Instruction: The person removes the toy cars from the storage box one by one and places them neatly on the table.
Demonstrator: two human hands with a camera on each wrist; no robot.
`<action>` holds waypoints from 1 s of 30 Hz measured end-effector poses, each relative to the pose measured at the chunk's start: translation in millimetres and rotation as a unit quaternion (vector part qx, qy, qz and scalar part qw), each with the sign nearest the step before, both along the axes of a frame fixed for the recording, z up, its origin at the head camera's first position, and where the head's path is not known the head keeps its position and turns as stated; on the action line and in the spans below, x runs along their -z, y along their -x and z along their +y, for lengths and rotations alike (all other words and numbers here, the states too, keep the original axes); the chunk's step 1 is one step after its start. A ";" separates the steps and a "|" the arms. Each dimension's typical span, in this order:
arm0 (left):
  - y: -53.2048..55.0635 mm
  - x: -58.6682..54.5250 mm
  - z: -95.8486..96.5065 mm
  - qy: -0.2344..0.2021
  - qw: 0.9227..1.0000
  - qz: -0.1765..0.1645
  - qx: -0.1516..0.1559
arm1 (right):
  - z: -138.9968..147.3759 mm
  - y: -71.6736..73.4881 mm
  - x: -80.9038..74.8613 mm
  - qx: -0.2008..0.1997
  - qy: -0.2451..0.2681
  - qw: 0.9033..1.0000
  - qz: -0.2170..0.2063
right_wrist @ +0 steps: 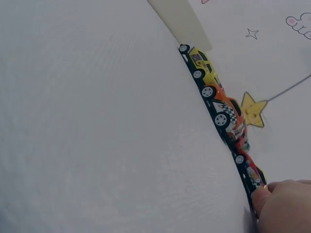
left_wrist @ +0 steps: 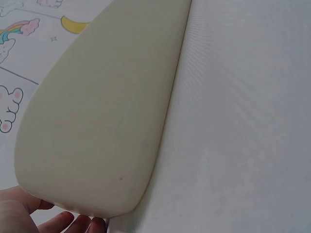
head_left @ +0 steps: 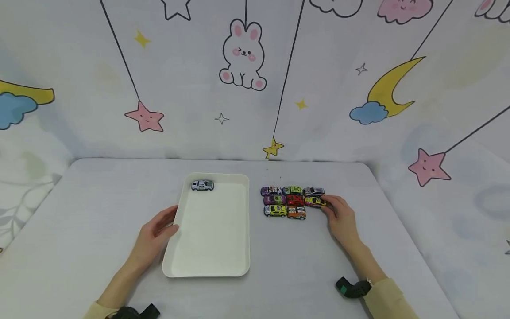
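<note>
A white rectangular tray (head_left: 211,230) lies on the table with one white-and-dark toy car (head_left: 202,185) at its far left corner. My left hand (head_left: 153,235) holds the tray's left side, thumb and fingertips at its wall; the left wrist view shows the fingers (left_wrist: 80,224) along the edge. Right of the tray, several toy cars stand packed in rows. My right hand (head_left: 340,217) pinches the yellow-and-red toy car (head_left: 314,201) at the right end of the middle row. In the right wrist view its fingers cover one end of that car (right_wrist: 251,174).
Other cars in the group include a red one (head_left: 295,200), an orange one (head_left: 296,212), a yellow-green one (head_left: 275,211) and a silver one (head_left: 314,191). The white table (head_left: 291,266) ends at a wall cloth (head_left: 191,79) printed with stars, a rabbit and moons.
</note>
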State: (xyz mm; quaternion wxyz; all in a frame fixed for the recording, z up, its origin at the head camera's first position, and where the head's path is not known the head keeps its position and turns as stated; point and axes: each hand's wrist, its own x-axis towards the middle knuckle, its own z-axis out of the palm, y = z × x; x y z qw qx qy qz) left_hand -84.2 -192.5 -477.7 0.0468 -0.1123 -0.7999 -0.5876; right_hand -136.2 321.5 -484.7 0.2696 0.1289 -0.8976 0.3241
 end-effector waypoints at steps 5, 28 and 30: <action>-0.4 -0.3 -0.1 0.003 1.000 -0.004 0.000 | -0.3 -0.1 -0.3 0.006 -0.010 1.000 -0.027; 0.3 -0.1 -0.7 -0.004 1.000 -0.003 0.002 | -2.1 -1.4 -4.4 0.037 0.002 0.999 0.004; 0.8 0.2 -0.4 -0.005 1.000 -0.003 0.004 | -3.8 -2.6 -5.4 0.044 0.010 0.999 0.007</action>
